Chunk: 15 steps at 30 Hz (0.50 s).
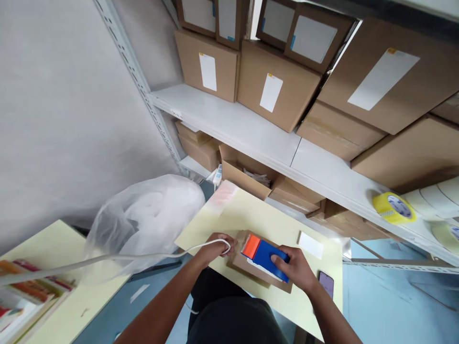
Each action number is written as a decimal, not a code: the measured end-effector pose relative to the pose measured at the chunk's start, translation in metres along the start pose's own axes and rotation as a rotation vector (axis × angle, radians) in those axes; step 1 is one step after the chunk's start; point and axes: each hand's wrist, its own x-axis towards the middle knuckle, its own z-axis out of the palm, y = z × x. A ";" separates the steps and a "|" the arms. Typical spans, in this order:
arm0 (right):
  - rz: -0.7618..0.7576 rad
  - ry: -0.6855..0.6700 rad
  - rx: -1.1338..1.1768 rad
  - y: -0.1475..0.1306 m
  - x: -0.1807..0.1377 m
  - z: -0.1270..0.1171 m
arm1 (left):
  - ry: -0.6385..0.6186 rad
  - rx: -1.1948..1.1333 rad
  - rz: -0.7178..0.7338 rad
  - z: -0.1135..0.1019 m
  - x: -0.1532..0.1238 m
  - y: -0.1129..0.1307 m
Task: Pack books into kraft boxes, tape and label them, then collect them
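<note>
Cardboard, brown and flat: a small box lying on the pale yellow table, close to its near edge, long axis running from upper left down to lower right. At the box's left end, the left hand, fingers curled closed against that end (a white cable looped over the wrist, trailing off left past a clear plastic bag). On top of the box, a blue tape dispenser with an orange front, aligned with the same axis, orange end pointing up-left toward the left hand. Over the dispenser's rear, the right hand, grip clamped on it, fingers wrapped across the blue body; nearer of the two hands to the tool, with the untaped length of box lying up-left of it. Just right, a white slip and a dark phone on the table. Farther right, on the white shelf, a yellow tape roll. Labels on shelved boxes white, no writing legible.
</note>
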 end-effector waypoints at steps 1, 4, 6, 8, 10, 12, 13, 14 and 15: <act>-0.005 -0.001 0.000 0.001 -0.001 0.000 | -0.012 -0.007 -0.006 0.003 -0.001 0.001; -0.010 -0.020 -0.010 0.004 -0.003 -0.002 | -0.040 -0.017 0.020 0.007 -0.005 0.005; -0.011 -0.036 -0.015 0.006 -0.004 -0.003 | -0.036 -0.009 0.049 0.009 -0.007 0.006; -0.017 -0.049 -0.018 0.008 -0.005 -0.004 | -0.034 -0.003 0.067 0.011 -0.008 0.004; -0.023 -0.054 -0.027 0.010 -0.006 -0.004 | -0.020 -0.008 0.098 0.012 -0.007 0.001; -0.031 -0.053 -0.041 0.010 -0.005 -0.004 | 0.011 -0.011 0.131 0.014 -0.004 -0.003; -0.036 -0.052 -0.048 0.010 -0.005 -0.004 | 0.030 -0.008 0.144 0.015 -0.004 -0.005; -0.041 -0.050 -0.053 0.010 -0.005 -0.004 | 0.049 -0.003 0.153 0.015 -0.003 -0.007; -0.047 -0.048 -0.057 0.010 -0.004 -0.004 | 0.067 0.000 0.160 0.016 -0.004 -0.008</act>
